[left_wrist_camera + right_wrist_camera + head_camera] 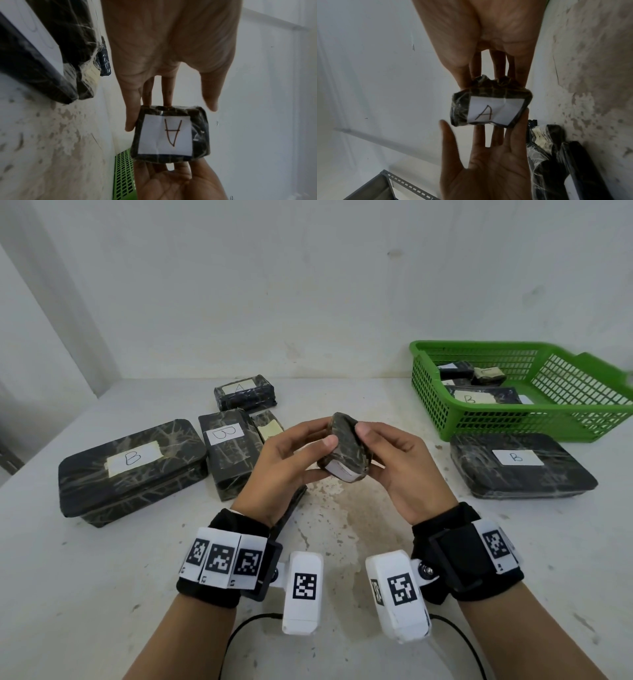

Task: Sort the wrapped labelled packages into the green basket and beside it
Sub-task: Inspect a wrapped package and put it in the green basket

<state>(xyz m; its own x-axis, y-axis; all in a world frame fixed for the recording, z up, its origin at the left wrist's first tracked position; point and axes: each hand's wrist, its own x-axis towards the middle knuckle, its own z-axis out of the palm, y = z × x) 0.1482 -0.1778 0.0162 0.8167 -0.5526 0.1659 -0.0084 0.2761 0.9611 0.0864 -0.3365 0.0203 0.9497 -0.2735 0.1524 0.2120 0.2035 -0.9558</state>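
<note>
Both hands are raised over the middle of the surface [342, 542], sharing one small package [346, 448] wrapped in dark film. The left hand [287, 460] has it between thumb and fingers on one side, and the right hand [397, 463] pinches the other side, so each grip is narrow and closed on that same package. From the wrist views its white label [165, 135] reads "A" and faces back toward the wrists.

The green basket [582, 402] sits at the far right corner of the surface — at least three wrapped packages lie in it, one showing a "B" label [474, 398]. Just in front of the basket, near the right edge, lies a flat package marked "B" [522, 465].

Toward the left edge sits a large "B" box [133, 470]; beside it is a narrower "B" package [227, 453], then a small one with a yellowish label [269, 426] — and behind those, an "A" package [245, 392] toward the back edge.
</note>
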